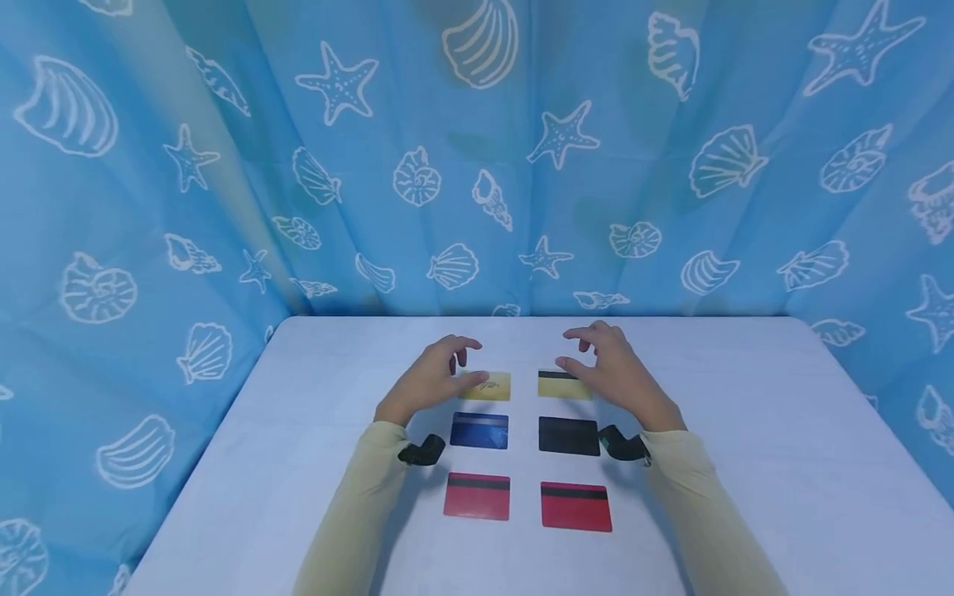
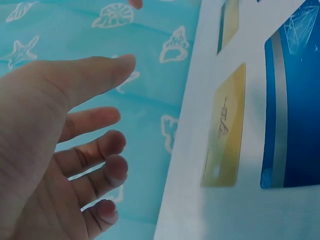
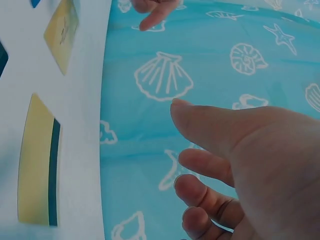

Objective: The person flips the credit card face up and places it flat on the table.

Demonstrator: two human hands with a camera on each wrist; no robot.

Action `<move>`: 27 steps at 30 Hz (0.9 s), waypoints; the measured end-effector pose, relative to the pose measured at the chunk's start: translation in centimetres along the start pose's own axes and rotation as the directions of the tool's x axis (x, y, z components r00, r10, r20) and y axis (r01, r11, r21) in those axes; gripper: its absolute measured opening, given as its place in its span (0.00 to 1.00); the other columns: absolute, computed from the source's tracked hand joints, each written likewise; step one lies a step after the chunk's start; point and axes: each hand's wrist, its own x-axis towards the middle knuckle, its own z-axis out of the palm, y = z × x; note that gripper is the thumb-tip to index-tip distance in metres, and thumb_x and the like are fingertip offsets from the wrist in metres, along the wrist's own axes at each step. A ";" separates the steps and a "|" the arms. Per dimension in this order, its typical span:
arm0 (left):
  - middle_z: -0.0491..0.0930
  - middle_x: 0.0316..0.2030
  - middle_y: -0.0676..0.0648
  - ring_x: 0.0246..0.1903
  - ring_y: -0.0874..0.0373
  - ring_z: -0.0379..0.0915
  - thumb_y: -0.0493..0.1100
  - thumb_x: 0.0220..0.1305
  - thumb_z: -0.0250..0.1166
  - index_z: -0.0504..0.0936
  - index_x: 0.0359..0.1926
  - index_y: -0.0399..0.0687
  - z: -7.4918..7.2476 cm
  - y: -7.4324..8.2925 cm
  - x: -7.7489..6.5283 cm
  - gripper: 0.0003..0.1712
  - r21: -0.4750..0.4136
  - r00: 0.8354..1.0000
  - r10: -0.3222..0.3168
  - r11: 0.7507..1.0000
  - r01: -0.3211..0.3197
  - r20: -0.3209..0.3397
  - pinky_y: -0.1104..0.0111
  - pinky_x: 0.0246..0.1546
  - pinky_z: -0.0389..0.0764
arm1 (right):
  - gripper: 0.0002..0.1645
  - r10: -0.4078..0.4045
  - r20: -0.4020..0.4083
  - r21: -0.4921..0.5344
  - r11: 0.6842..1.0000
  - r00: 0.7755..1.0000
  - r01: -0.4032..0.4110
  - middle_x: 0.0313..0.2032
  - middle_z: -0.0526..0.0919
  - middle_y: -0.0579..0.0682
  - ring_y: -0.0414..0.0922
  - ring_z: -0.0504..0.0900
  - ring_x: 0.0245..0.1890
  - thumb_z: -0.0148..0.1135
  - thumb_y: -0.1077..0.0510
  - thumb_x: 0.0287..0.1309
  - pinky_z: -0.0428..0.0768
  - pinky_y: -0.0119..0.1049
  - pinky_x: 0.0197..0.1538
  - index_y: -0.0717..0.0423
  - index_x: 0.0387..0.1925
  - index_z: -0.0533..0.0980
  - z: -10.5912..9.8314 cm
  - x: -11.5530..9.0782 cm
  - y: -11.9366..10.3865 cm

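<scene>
Both hands hover above a white table, holding nothing, fingers loosely bent. My left hand [image 1: 435, 377] is over the yellow card with script [image 1: 495, 389], its thumb covering part of that card in the head view. My right hand [image 1: 613, 370] hangs near the yellow card with a dark stripe [image 1: 561, 387], partly hiding its top edge. Below these lie a blue card [image 1: 479, 431] with a grey stripe and a black card [image 1: 569, 436]. Nearest me are a pinkish-red card [image 1: 477, 498] and a red card [image 1: 575, 507], each with a dark stripe. The wrist views show gaps between thumbs and fingers.
The cards lie flat in two columns on the white tabletop [image 1: 298, 430]. A blue curtain [image 1: 417, 108] with white shells and starfish hangs behind the table and at its sides. A small black device sits on each wrist, the left wrist device [image 1: 422, 450] and right wrist device [image 1: 624, 444].
</scene>
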 end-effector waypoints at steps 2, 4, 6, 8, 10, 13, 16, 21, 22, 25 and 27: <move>0.80 0.47 0.39 0.40 0.53 0.72 0.55 0.67 0.70 0.77 0.66 0.49 0.1 0.4 0.2 0.31 -0.004 1.000 0.004 1.000 -0.004 -0.004 0.65 0.37 0.78 | 0.31 0.002 -0.009 -0.006 1.000 1.000 -0.003 0.48 0.78 0.60 0.55 0.72 0.50 0.68 0.48 0.67 0.81 0.49 0.47 0.56 0.66 0.76 -0.5 -0.5 0.3; 0.80 0.47 0.39 0.39 0.53 0.72 0.55 0.67 0.70 0.77 0.66 0.50 0.3 0.6 0.4 0.30 -0.014 1.000 0.005 1.000 -0.005 -0.011 0.66 0.36 0.77 | 0.31 0.006 -0.016 -0.014 1.000 1.000 -0.006 0.48 0.78 0.60 0.55 0.72 0.50 0.68 0.49 0.67 0.81 0.49 0.47 0.57 0.66 0.76 -0.9 -0.8 0.6; 0.80 0.46 0.40 0.38 0.53 0.72 0.55 0.68 0.69 0.78 0.66 0.50 0.6 0.9 0.5 0.30 -0.023 1.000 0.003 1.000 -0.003 -0.014 0.66 0.36 0.77 | 0.30 0.004 -0.022 -0.018 1.000 1.000 -0.005 0.48 0.78 0.60 0.56 0.73 0.51 0.69 0.49 0.66 0.81 0.48 0.47 0.57 0.66 0.76 -1.1 -1.0 0.9; 0.80 0.46 0.41 0.38 0.54 0.72 0.55 0.68 0.69 0.78 0.66 0.49 0.9 1.1 0.7 0.30 -0.029 1.000 0.002 1.000 -0.002 -0.012 0.66 0.35 0.77 | 0.30 0.000 -0.028 -0.019 1.000 1.000 -0.001 0.48 0.78 0.60 0.57 0.73 0.50 0.69 0.50 0.66 0.81 0.48 0.47 0.57 0.66 0.76 -1.2 -1.1 1.2; 0.80 0.46 0.41 0.38 0.53 0.72 0.55 0.68 0.69 0.77 0.66 0.47 1.3 1.4 0.8 0.30 -0.033 1.000 0.006 0.999 -0.006 -0.007 0.66 0.34 0.77 | 0.31 -0.007 -0.027 -0.013 1.000 1.000 0.007 0.48 0.78 0.61 0.58 0.74 0.50 0.68 0.49 0.66 0.81 0.48 0.47 0.58 0.66 0.76 -1.3 -1.1 1.3; 0.80 0.45 0.42 0.39 0.54 0.72 0.55 0.68 0.69 0.77 0.66 0.47 1.9 2.0 1.1 0.31 -0.021 1.000 0.020 1.000 -0.020 0.001 0.67 0.34 0.78 | 0.31 0.000 -0.016 -0.014 1.000 1.000 0.000 0.48 0.78 0.61 0.58 0.74 0.50 0.69 0.49 0.66 0.81 0.49 0.47 0.58 0.66 0.75 -1.3 -1.2 1.7; 0.79 0.44 0.44 0.40 0.54 0.73 0.56 0.68 0.69 0.77 0.66 0.49 2.5 2.6 1.4 0.31 -0.007 1.000 0.027 1.000 -0.027 0.006 0.68 0.35 0.79 | 0.32 0.019 0.001 -0.020 1.000 1.000 -0.019 0.49 0.78 0.62 0.57 0.73 0.50 0.69 0.49 0.66 0.81 0.50 0.47 0.59 0.66 0.75 -1.1 -1.2 2.3; 0.80 0.44 0.47 0.40 0.56 0.74 0.57 0.68 0.69 0.78 0.65 0.51 3.6 3.2 1.8 0.30 0.027 1.000 0.006 1.000 -0.007 0.021 0.66 0.39 0.81 | 0.32 0.039 0.024 -0.026 0.999 0.999 -0.039 0.49 0.79 0.63 0.57 0.72 0.51 0.70 0.50 0.65 0.81 0.51 0.49 0.60 0.66 0.75 -0.7 -1.2 3.0; 0.80 0.45 0.48 0.40 0.56 0.75 0.57 0.68 0.69 0.78 0.65 0.52 3.8 3.2 2.0 0.30 0.040 1.000 0.001 0.999 -0.002 0.027 0.66 0.41 0.82 | 0.32 0.043 0.027 -0.026 0.999 0.999 -0.042 0.50 0.79 0.63 0.57 0.72 0.51 0.70 0.50 0.65 0.81 0.51 0.49 0.60 0.66 0.75 -0.7 -1.1 3.2; 0.80 0.44 0.48 0.40 0.57 0.75 0.57 0.67 0.69 0.78 0.65 0.52 4.5 3.4 2.4 0.30 0.079 0.999 -0.007 0.997 0.003 0.051 0.65 0.44 0.82 | 0.33 0.065 0.039 -0.030 0.997 0.997 -0.064 0.50 0.79 0.62 0.57 0.72 0.51 0.71 0.50 0.64 0.82 0.51 0.49 0.59 0.66 0.75 -0.4 -1.1 3.5; 0.80 0.43 0.48 0.40 0.57 0.75 0.57 0.67 0.70 0.78 0.65 0.52 4.8 3.6 2.8 0.30 0.098 0.997 -0.012 0.995 0.005 0.073 0.64 0.44 0.82 | 0.33 0.082 0.055 -0.028 0.996 0.995 -0.081 0.50 0.79 0.62 0.57 0.72 0.51 0.71 0.50 0.64 0.82 0.50 0.49 0.58 0.67 0.75 -0.2 -1.0 3.7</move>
